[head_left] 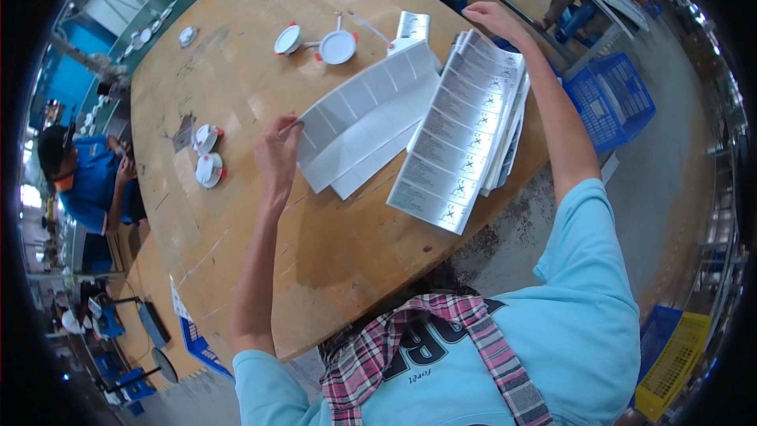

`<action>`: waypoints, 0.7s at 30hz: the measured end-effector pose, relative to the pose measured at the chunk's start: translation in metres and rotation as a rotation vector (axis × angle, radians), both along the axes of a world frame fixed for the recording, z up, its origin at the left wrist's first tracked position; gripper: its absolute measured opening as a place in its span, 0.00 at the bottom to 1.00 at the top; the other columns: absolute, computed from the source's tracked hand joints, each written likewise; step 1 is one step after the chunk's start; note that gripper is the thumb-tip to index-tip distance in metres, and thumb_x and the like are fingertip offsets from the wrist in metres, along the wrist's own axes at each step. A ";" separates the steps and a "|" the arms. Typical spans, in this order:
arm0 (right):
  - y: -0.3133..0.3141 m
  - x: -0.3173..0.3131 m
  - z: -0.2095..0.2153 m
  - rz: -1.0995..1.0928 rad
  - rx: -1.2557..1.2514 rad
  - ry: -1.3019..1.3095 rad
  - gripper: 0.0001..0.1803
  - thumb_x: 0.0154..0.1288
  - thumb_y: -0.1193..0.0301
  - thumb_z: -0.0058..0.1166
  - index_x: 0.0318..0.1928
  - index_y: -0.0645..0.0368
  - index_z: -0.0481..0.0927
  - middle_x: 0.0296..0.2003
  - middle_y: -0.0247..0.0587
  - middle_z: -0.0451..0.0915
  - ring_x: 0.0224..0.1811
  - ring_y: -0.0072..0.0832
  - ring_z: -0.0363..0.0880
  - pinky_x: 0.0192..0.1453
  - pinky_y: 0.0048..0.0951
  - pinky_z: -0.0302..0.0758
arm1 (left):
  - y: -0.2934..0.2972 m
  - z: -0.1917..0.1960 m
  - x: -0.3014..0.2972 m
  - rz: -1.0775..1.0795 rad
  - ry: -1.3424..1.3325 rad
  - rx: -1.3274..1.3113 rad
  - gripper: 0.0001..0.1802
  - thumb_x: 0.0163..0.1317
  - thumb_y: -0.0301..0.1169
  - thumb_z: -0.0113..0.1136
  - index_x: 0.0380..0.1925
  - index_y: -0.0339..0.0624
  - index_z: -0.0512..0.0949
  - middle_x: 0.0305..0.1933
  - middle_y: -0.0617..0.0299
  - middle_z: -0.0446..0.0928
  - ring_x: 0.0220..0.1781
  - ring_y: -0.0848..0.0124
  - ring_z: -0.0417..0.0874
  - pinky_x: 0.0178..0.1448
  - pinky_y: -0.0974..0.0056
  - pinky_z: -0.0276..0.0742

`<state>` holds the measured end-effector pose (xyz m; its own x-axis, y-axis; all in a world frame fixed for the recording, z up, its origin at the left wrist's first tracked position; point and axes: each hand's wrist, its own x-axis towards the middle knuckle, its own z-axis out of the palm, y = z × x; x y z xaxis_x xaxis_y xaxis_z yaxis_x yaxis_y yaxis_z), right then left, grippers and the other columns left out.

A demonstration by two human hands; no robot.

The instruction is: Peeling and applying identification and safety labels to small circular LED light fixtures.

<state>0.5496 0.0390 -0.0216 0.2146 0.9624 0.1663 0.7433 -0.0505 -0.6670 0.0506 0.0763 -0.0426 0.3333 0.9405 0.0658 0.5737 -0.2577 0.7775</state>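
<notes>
My left hand [277, 154] is closed, pinching the left edge of a pale blank sheet [359, 102] that bows up off the wooden table [315, 244]. Another white sheet [378, 162] lies partly under it. To the right is a stack of silver label sheets [461, 130], printed in rows, overhanging the near table edge. At the stack's far end is my right hand [497, 20], its fingers stretched leftward; whether they touch the sheets is hard to make out. Beyond the pale sheet sit round white lamps [337, 46] with red clips, and a small silver label piece [413, 25].
More white lamps [209, 170] lie on the table's left. A blue crate [607, 102] stands right of the table, a yellow crate [672, 363] at lower right. A person in blue [91, 177] works at the left; other people sit at the far side.
</notes>
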 end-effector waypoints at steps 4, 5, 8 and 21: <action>-0.018 -0.030 0.023 -0.038 0.227 -0.114 0.18 0.67 0.59 0.55 0.47 0.60 0.83 0.41 0.40 0.85 0.43 0.29 0.82 0.50 0.27 0.76 | -0.024 0.021 -0.026 0.049 -0.142 0.536 0.07 0.61 0.27 0.61 0.38 0.37 0.82 0.47 0.59 0.83 0.43 0.66 0.84 0.49 0.65 0.77; -0.030 -0.045 0.036 -0.031 0.265 -0.090 0.19 0.68 0.59 0.54 0.49 0.61 0.82 0.42 0.39 0.85 0.44 0.28 0.82 0.50 0.26 0.75 | -0.031 0.031 -0.032 0.070 -0.235 0.514 0.06 0.61 0.25 0.62 0.38 0.37 0.82 0.46 0.59 0.84 0.44 0.65 0.84 0.49 0.66 0.78; -0.079 -0.146 0.081 0.020 0.252 0.331 0.17 0.69 0.63 0.53 0.49 0.63 0.82 0.42 0.39 0.85 0.45 0.26 0.82 0.49 0.24 0.76 | -0.066 0.053 -0.072 0.170 -0.253 0.623 0.06 0.59 0.20 0.62 0.37 0.38 0.83 0.46 0.57 0.83 0.44 0.64 0.84 0.49 0.64 0.79; -0.155 -0.445 -0.039 0.128 -0.348 1.619 0.21 0.68 0.65 0.56 0.57 0.61 0.72 0.49 0.39 0.80 0.50 0.28 0.81 0.55 0.36 0.79 | -0.262 0.013 -0.201 -0.295 0.150 0.555 0.19 0.52 0.32 0.69 0.45 0.43 0.81 0.54 0.55 0.78 0.58 0.57 0.77 0.64 0.51 0.68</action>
